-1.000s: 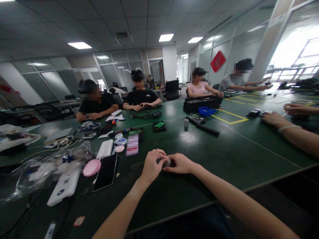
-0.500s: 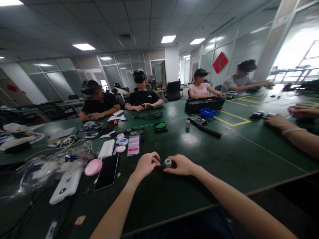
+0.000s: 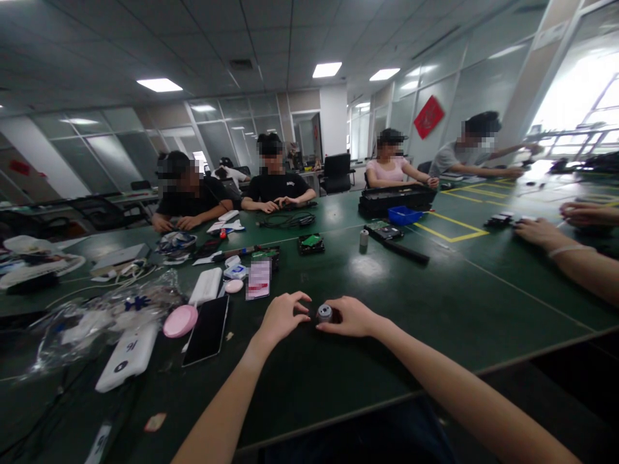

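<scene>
My right hand [image 3: 352, 316] is closed around a small grey metal cylinder [image 3: 324, 314], thumb on the near side and fingers behind it. The cylinder stands upright on the green table, and its round top has a dark hole in the middle. Just left of it is my left hand [image 3: 285, 314], thumb and fingers apart and curved toward the cylinder without touching it. A similar small metal cylinder [image 3: 363, 238] stands farther off on the table. Beyond my hands lies a hard drive [image 3: 311, 243] with a green circuit board on it.
To the left lie a dark phone [image 3: 207, 331], a pink round case [image 3: 180, 321], a white power bank [image 3: 128, 357] and clear plastic bags [image 3: 91, 328]. A blue tray [image 3: 404, 215] and a black bar [image 3: 409, 252] are at the back right. Co-workers sit around the table [image 3: 483, 303].
My left thumb and fingers have spread slightly farther apart beside the cylinder. My right hand keeps its grip on the cylinder in about the same place.
</scene>
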The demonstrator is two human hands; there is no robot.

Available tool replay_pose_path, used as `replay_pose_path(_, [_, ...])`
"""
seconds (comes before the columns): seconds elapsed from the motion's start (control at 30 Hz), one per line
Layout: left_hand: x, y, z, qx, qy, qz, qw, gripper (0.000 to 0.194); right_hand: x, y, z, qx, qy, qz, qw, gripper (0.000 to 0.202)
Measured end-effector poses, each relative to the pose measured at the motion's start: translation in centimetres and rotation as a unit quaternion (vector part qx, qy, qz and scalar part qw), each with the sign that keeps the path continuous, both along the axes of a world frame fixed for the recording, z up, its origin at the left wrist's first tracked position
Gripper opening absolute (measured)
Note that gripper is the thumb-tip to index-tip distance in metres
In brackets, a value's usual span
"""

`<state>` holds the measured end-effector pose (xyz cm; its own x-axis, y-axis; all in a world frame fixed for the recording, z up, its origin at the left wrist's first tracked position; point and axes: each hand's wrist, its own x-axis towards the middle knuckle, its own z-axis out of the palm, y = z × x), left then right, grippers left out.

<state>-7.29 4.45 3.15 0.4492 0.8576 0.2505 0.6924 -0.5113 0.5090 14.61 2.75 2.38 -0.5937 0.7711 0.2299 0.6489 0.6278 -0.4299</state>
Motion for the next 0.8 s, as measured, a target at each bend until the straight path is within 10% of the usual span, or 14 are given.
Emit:
replay_pose_path(0.27, [1.0, -0.3, -0.2, 0.02, -0.026, 0.001, 0.999, 0.025, 0.0, -0.2, 0.2, 0.007, -0.004, 0.004, 1.0, 0.047])
replay_pose_path(0.5, [2.8, -1.9, 1.4, 0.071, -0.248, 0.001, 0.966, 0.016, 0.0, 0.0, 0.1, 0.004, -0.013, 0.0, 1.0, 0.05])
replay_pose_path(0.8, [3.3, -2.4, 0.8, 0.044, -0.21, -0.046, 0.976, 0.018, 0.1, -0.1, 0.1, 0.009, -0.009, 0.005, 1.0, 0.049])
